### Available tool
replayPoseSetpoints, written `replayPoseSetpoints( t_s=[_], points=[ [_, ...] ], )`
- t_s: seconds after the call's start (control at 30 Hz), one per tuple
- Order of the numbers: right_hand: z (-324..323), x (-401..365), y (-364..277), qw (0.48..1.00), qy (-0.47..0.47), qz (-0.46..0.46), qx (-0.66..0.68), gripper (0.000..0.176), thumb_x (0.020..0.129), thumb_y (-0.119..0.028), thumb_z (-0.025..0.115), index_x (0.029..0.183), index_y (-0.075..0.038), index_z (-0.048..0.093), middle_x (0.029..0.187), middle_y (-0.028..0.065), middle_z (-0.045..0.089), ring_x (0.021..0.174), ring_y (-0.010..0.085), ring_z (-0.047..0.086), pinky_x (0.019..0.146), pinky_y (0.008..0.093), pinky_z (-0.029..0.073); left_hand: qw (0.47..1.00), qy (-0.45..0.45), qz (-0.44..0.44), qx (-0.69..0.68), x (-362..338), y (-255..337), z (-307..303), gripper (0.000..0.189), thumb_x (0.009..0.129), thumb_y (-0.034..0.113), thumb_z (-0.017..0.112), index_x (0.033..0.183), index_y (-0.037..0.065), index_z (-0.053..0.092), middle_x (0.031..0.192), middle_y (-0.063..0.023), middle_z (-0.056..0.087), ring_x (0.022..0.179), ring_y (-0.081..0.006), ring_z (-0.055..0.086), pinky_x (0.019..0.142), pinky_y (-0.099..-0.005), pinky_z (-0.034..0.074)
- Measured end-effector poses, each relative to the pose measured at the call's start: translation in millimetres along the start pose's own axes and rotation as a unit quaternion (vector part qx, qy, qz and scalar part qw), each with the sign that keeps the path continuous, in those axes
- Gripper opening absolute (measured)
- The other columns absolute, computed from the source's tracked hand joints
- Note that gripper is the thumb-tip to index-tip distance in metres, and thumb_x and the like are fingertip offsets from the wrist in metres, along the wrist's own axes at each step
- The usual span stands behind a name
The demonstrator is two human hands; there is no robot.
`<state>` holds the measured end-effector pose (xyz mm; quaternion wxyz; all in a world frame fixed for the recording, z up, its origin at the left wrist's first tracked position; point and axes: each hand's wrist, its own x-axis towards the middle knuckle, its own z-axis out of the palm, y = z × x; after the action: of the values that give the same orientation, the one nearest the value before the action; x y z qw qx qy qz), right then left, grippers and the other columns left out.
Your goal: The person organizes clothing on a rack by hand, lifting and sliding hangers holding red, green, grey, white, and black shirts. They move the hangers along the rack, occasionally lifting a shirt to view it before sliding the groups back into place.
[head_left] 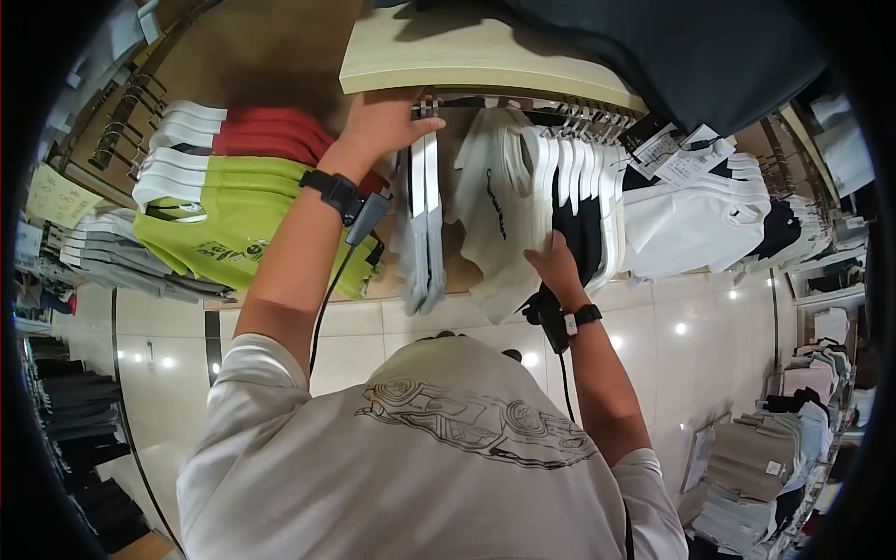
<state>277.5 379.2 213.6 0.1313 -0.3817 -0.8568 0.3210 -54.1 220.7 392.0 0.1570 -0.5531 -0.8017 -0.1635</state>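
My left hand [385, 123] reaches up to the rail under the shelf edge, its thumb stretched out towards the hooks of two white hangers. Its other fingers are partly hidden by the shelf. From those hangers hang grey garments [425, 247], seen edge-on. Lower right, my right hand [558, 269] is against the hanging shirts, thumb and finger spread. A cream T-shirt [493, 219] with dark lettering is beside its thumb, and black shirts [586, 229] on white hangers [569, 173] are beside its finger. Whether it pinches any fabric is hard to see.
A pale wooden shelf [467, 61] juts out above the rail, with a dark garment [691, 56] draped over it. Lime-green shirts [229, 205] and red shirts [271, 131] hang left; white shirts [686, 224] hang right. Folded clothes [756, 457] are stacked at lower right.
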Motion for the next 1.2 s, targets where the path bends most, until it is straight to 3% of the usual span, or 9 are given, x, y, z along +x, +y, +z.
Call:
replayPoseSetpoints(
  t_s=[0.2, 0.33, 0.63, 0.7, 0.77, 0.97, 1.03, 1.1, 1.2],
  points=[
    [14.3, 0.7, 24.4, 0.995, -0.038, 0.055, 0.07, 0.06, 0.08, -0.031, 0.084, 0.115, 0.004, 0.051, 0.101, 0.0264, 0.069, 0.096, 0.0431, 0.068, 0.084, 0.0455, 0.053, 0.994, -0.089, -0.023, -0.06, 20.1, 5.1, -5.3, 0.059, 0.08, 0.055, 0.078, 0.126, 0.018, 0.07, 0.122, -0.0084, 0.07, 0.115, -0.0291, 0.064, 0.1, -0.0389, 0.048],
    [22.8, 5.7, 18.9, 0.983, -0.025, 0.039, 0.18, 0.057, 0.078, -0.031, 0.085, 0.11, 0.003, 0.051, 0.101, 0.0249, 0.069, 0.095, 0.0409, 0.069, 0.083, 0.0445, 0.053, 0.992, -0.057, -0.029, -0.105, 18.4, 0.2, 7.9, 0.058, 0.079, 0.056, 0.078, 0.123, 0.019, 0.072, 0.12, -0.0062, 0.072, 0.111, -0.0272, 0.067, 0.096, -0.0369, 0.05],
    [32.5, 4.8, -37.1, 0.994, -0.083, -0.063, 0.025, 0.059, 0.075, -0.035, 0.087, 0.104, -0.001, 0.049, 0.087, 0.0232, 0.066, 0.087, 0.0453, 0.066, 0.075, 0.0471, 0.052, 0.99, -0.067, -0.036, -0.118, 19.7, 1.9, 8.1, 0.057, 0.078, 0.057, 0.079, 0.121, 0.021, 0.073, 0.118, -0.0047, 0.073, 0.109, -0.0261, 0.067, 0.093, -0.037, 0.051],
    [37.2, 3.8, -46.3, 0.993, -0.093, -0.058, 0.035, 0.059, 0.075, -0.035, 0.087, 0.104, -0.001, 0.048, 0.089, 0.0244, 0.066, 0.09, 0.0464, 0.066, 0.076, 0.0481, 0.051, 0.999, -0.019, -0.026, -0.038, 18.1, 3.3, 8.6, 0.063, 0.076, 0.062, 0.077, 0.122, 0.019, 0.072, 0.12, -0.0066, 0.072, 0.111, -0.0282, 0.066, 0.095, -0.0386, 0.05],
    [39.2, 4.6, -53.6, 0.992, -0.102, -0.065, 0.024, 0.061, 0.075, -0.035, 0.088, 0.104, 0.0, 0.048, 0.092, 0.0253, 0.065, 0.092, 0.0472, 0.065, 0.079, 0.0483, 0.051, 0.998, -0.042, -0.028, -0.045, 20.9, -0.1, 10.9, 0.071, 0.075, 0.066, 0.076, 0.126, 0.017, 0.07, 0.122, -0.0091, 0.071, 0.114, -0.0305, 0.065, 0.098, -0.0401, 0.049],
    [38.7, 0.1, -61.8, 0.978, -0.189, -0.048, 0.076, 0.067, 0.08, -0.039, 0.084, 0.12, 0.003, 0.052, 0.104, 0.0258, 0.067, 0.099, 0.0403, 0.067, 0.086, 0.0435, 0.052, 0.997, -0.035, -0.036, -0.055, 21.3, 0.8, 13.5, 0.071, 0.077, 0.066, 0.075, 0.127, 0.016, 0.069, 0.123, -0.0095, 0.071, 0.115, -0.0313, 0.065, 0.099, -0.041, 0.049],
    [36.8, -2.2, -62.0, 0.958, -0.196, -0.11, 0.176, 0.067, 0.083, -0.035, 0.082, 0.129, 0.004, 0.053, 0.108, 0.0239, 0.068, 0.099, 0.0391, 0.068, 0.088, 0.0412, 0.053, 0.994, -0.043, -0.028, -0.093, 20.7, 1.0, 9.3, 0.07, 0.077, 0.066, 0.075, 0.126, 0.016, 0.07, 0.123, -0.0088, 0.07, 0.115, -0.0314, 0.064, 0.098, -0.041, 0.049],
    [19.7, -8.7, -61.1, 0.976, -0.128, -0.124, 0.122, 0.068, 0.083, -0.026, 0.081, 0.138, 0.001, 0.051, 0.111, 0.0213, 0.068, 0.098, 0.037, 0.068, 0.088, 0.0414, 0.054, 0.999, -0.021, -0.028, -0.041, 17.9, 1.0, 11.9, 0.066, 0.078, 0.065, 0.076, 0.124, 0.018, 0.071, 0.123, -0.0082, 0.071, 0.114, -0.0306, 0.065, 0.098, -0.0406, 0.049],
    [-6.4, -7.6, -44.5, 0.991, 0.09, -0.095, 0.007, 0.063, 0.079, -0.013, 0.079, 0.135, 0.0, 0.054, 0.119, 0.021, 0.066, 0.108, 0.0379, 0.064, 0.097, 0.045, 0.05, 0.997, -0.036, -0.023, -0.069, 18.9, 2.7, 10.2, 0.063, 0.079, 0.064, 0.075, 0.123, 0.019, 0.072, 0.122, -0.0076, 0.071, 0.114, -0.0297, 0.065, 0.098, -0.0404, 0.05]
  ],
)
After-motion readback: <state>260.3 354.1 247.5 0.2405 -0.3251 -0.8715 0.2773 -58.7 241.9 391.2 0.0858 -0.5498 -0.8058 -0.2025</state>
